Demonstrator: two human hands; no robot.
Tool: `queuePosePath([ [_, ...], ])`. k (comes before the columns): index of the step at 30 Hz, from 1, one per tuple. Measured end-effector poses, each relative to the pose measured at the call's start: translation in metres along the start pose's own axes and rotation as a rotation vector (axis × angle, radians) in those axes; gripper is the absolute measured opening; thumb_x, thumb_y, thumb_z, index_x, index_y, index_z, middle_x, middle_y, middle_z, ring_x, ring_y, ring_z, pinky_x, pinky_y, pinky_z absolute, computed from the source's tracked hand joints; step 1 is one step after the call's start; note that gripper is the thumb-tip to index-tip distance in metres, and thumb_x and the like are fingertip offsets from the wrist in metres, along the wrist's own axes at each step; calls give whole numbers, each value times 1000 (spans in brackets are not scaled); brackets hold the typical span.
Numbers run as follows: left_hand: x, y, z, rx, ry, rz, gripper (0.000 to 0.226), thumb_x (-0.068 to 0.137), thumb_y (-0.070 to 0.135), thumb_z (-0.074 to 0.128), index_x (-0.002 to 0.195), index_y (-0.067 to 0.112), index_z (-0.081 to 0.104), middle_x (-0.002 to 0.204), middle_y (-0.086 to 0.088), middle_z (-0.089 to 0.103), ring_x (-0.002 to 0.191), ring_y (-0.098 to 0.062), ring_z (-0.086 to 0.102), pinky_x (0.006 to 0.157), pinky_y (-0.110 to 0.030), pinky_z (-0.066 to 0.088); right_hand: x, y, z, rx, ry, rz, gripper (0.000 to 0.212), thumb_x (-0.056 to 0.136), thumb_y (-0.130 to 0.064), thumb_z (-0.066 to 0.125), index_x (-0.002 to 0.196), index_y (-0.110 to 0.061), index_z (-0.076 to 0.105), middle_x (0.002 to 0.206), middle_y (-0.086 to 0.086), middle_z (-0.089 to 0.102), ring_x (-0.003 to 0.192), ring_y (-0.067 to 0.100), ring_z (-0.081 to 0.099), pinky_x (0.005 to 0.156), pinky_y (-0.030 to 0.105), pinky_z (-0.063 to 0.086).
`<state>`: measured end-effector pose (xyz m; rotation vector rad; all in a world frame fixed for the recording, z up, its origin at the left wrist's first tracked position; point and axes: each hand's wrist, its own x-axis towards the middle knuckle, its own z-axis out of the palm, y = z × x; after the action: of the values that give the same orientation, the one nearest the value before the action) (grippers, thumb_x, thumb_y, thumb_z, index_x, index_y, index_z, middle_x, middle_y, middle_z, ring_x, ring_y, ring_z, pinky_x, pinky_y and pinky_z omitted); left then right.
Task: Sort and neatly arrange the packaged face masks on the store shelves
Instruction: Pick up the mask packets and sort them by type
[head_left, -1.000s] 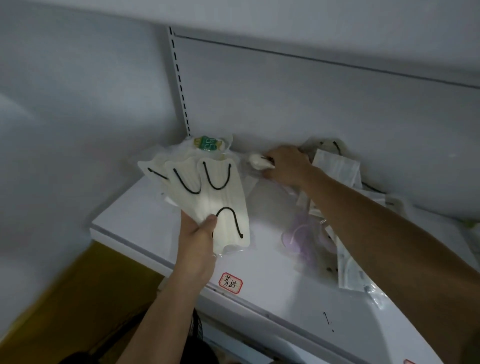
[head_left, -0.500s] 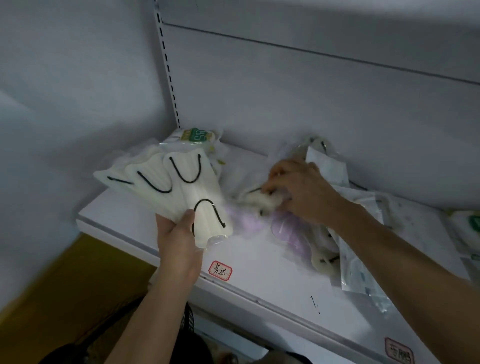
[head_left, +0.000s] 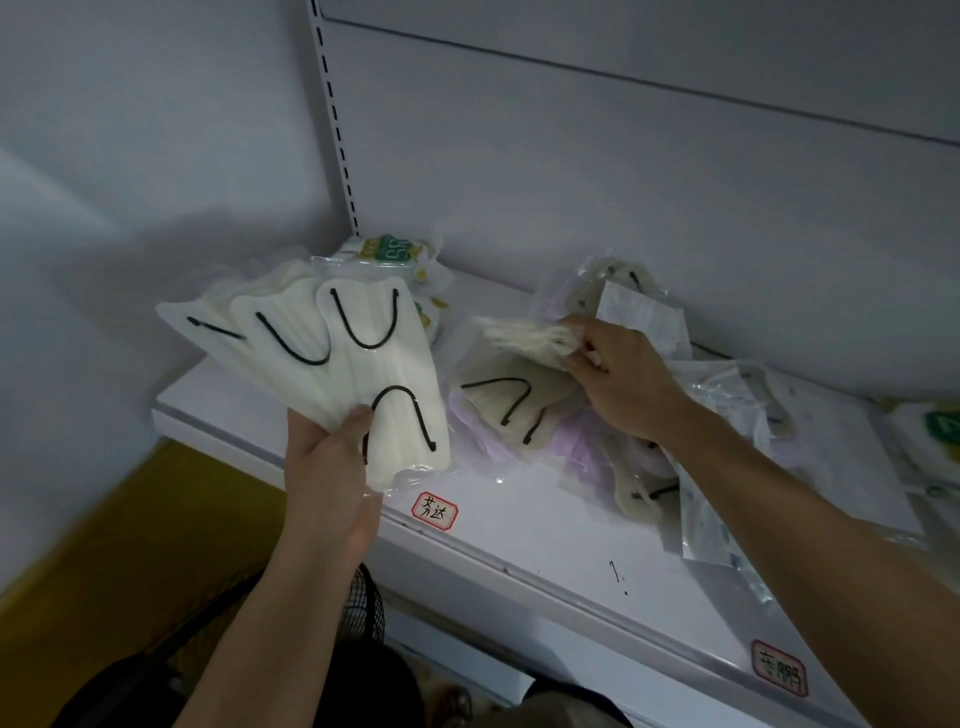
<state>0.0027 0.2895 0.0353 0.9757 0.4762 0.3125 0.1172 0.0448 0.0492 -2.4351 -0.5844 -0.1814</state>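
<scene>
Fingers (head_left: 358, 423) of the left hand (head_left: 327, 467) are gripping a fan of cream packaged masks (head_left: 363, 364) above the shelf (head_left: 545, 525) edge; the outstretched right hand (head_left: 618, 379) is pinching a blurred cream mask (head_left: 524, 335) over the heap.

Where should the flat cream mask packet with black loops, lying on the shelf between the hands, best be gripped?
Probably pinch the cream mask packet at its near-left edge, coming from the front: it lies flat on the purple packets, and that edge looks uncovered.
</scene>
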Motion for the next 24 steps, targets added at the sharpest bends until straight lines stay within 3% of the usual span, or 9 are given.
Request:
queuePosePath([
  [2, -5, 3, 1, -5, -7, -16, 54, 98, -8, 56, 143, 21, 55, 128, 2, 72, 110, -19, 72, 76, -33, 63, 0, -9, -4, 39, 51, -8, 16, 99, -5, 59, 110, -12, 69, 94, 3, 71, 82, 5, 57, 73, 12, 42],
  [6, -12, 11, 6, -26, -22, -39, 51, 97, -6, 57, 140, 22, 59, 122, 2, 74, 108, -20, 73, 73, -34, 64, -6, -32, -15, 24, 344, -174, 24, 94, -2, 67, 116, -8, 74, 118, -5, 69, 112, 0, 55, 104, 11, 38],
  [9, -19, 18, 13, -39, -35, -34, 50, 98, -6, 56, 138, 23, 62, 119, 3, 76, 104, -19, 75, 71, -32, 63, -23, -62, -32, 253, 545, -176, 28, 96, -5, 65, 117, -23, 70, 116, -20, 64, 112, 5, 63, 97, 17, 46],
  [13, -22, 27, 20, -107, -40, 76, 50, 97, -6, 56, 141, 18, 58, 121, 3, 74, 107, -19, 73, 76, -33, 62, -46, -87, -37, 310, 713, -320, 43, 86, 21, 62, 110, -14, 71, 114, -2, 67, 109, 14, 67, 92, 24, 50],
  [16, -30, 25, 32, -71, -150, -50, 44, 95, -6, 55, 130, 19, 66, 107, 1, 78, 93, -19, 77, 63, -30, 61, -52, -71, -14, 192, 603, -431, 42, 84, 24, 58, 107, -6, 78, 118, 11, 68, 112, 33, 63, 90, 42, 53],
  [18, -40, 18, 42, -122, -281, -249, 30, 100, 5, 50, 115, 16, 75, 96, -5, 79, 82, -21, 78, 58, -32, 61, -58, -61, 8, 129, 438, -396, 42, 86, 16, 56, 109, -9, 80, 125, 12, 67, 120, 34, 58, 96, 42, 50],
  [20, -50, 9, 48, -160, -377, -394, 32, 104, 27, 51, 124, 12, 72, 116, -13, 76, 101, -30, 75, 73, -41, 62, -72, -54, 20, 70, 336, -351, 41, 88, 7, 55, 113, -14, 80, 132, 11, 64, 127, 33, 53, 104, 40, 46],
  [22, -55, -2, 50, -96, -369, -369, 43, 97, 21, 61, 139, 17, 61, 130, -14, 70, 115, -35, 70, 80, -46, 60, -89, -48, 18, 142, 315, -268, 43, 90, 7, 55, 115, -19, 79, 141, 8, 59, 136, 31, 47, 111, 41, 42],
  [24, -63, -12, 54, -3, -375, -270, 46, 94, 2, 61, 136, 21, 61, 121, -9, 75, 107, -31, 73, 73, -42, 62, -109, -51, 7, 379, 365, -61, 44, 95, 2, 51, 119, -26, 76, 147, 3, 53, 141, 20, 44, 115, 37, 38],
])
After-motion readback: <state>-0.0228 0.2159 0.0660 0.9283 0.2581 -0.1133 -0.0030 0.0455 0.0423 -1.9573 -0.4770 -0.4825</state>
